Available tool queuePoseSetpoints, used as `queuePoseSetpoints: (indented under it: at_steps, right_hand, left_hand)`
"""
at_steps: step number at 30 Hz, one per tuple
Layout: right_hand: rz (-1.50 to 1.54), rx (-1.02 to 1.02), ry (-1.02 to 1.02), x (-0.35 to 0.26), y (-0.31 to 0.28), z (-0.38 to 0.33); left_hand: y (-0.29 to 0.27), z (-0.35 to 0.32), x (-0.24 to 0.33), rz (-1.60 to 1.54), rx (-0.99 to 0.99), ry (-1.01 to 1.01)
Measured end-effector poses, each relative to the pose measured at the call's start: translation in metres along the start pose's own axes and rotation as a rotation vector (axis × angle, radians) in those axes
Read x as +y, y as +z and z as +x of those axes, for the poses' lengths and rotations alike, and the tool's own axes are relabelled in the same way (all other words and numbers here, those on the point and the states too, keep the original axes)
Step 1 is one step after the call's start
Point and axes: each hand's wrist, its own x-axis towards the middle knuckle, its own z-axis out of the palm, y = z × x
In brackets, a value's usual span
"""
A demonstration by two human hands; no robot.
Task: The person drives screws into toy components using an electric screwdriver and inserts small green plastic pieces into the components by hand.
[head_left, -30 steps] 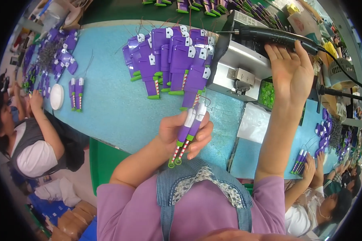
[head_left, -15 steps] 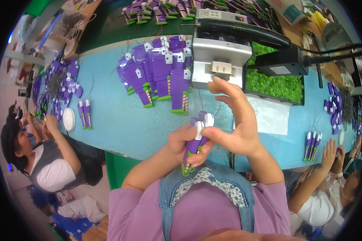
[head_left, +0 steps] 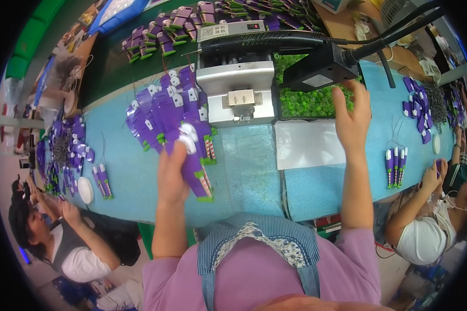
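My left hand (head_left: 172, 173) is closed around a purple toy part (head_left: 194, 171) with a white top, a striped strip and a green foot. It is held over the near edge of a pile of similar purple parts (head_left: 153, 111), and its top end is smeared by motion. My right hand (head_left: 354, 116) is raised at the right, thumb and fingers apart, with nothing visible in it. Its fingertips are close under a black box (head_left: 316, 70) with a pale label, beside a tray of small green pieces (head_left: 306, 106). Whether they touch the box I cannot tell.
A metal machine (head_left: 236, 78) with a small clamp block (head_left: 242, 98) stands mid-table, and a black rod-shaped tool (head_left: 264, 41) with a cable lies across it. A white sheet (head_left: 308, 145) lies in front of the green tray. Co-workers sit at left and right.
My hands have come apart. The left has moved left to the pile with a purple part, while the right has gone right and away from me toward the black box. The view has shifted.
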Motion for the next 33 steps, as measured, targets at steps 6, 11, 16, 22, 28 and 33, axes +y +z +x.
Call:
queuePoseSetpoints:
  at_steps: [6, 11, 16, 22, 28, 33]
  right_hand:
    - [-0.208, -0.384, -0.257, 0.041, 0.042, 0.021]
    - [-0.278, -0.359, -0.315, 0.047, 0.052, 0.019]
    - [-0.282, -0.338, -0.177, 0.05, 0.056, 0.017]
    - [-0.228, -0.244, -0.011, 0.056, 0.058, 0.022]
    - [0.037, -0.049, -0.081, 0.079, 0.061, 0.038]
    - [0.7, -0.094, 0.721, 0.054, 0.032, 0.049]
  left_hand:
    - [0.014, 0.045, 0.022, 0.732, 0.274, 0.322]
    - [0.029, 0.063, 0.02, 1.031, 0.338, 0.486]
    - [0.02, 0.062, 0.011, 1.114, 0.356, 0.615]
    - [0.023, 0.05, -0.001, 1.165, 0.353, 0.618]
    - [0.023, 0.049, -0.002, 1.113, 0.354, 0.51]
    - [0.018, 0.053, -0.007, 1.024, 0.339, 0.446]
